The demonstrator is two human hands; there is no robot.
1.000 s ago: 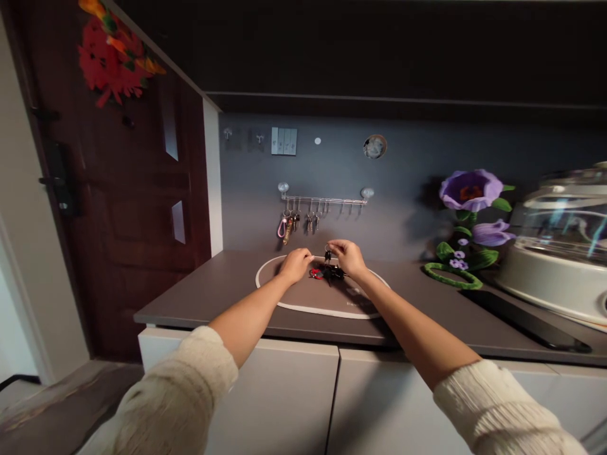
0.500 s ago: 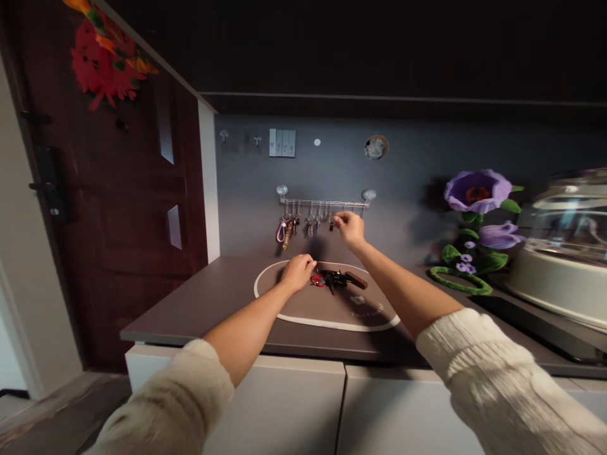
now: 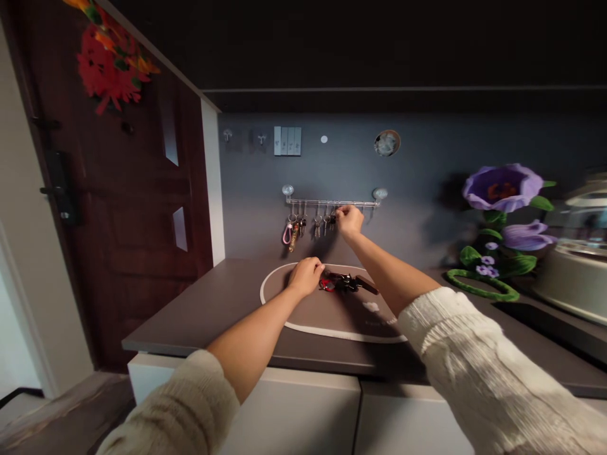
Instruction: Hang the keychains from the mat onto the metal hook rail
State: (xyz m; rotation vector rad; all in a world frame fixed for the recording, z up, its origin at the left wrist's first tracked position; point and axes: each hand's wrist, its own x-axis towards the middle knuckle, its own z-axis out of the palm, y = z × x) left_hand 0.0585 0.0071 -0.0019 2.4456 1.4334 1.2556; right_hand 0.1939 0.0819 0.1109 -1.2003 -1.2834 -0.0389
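At the hook rail (image 3: 313,202), the right hand (image 3: 351,221) pinches dark keys (image 3: 333,219) beside other hanging keys (image 3: 317,227). Below the rail, the mat (image 3: 322,316) bears a key bundle (image 3: 349,284); the left hand's (image 3: 306,275) grip beside it is unclear.

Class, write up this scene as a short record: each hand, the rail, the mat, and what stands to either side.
Left hand: over the mat, beside the key pile
Right hand: raised at the rail; exact hold hidden
Rail: bears hanging keys and a pink loop
Mat: brown, pale-edged, under the key pile
Far left: dark red door
Right: purple flower
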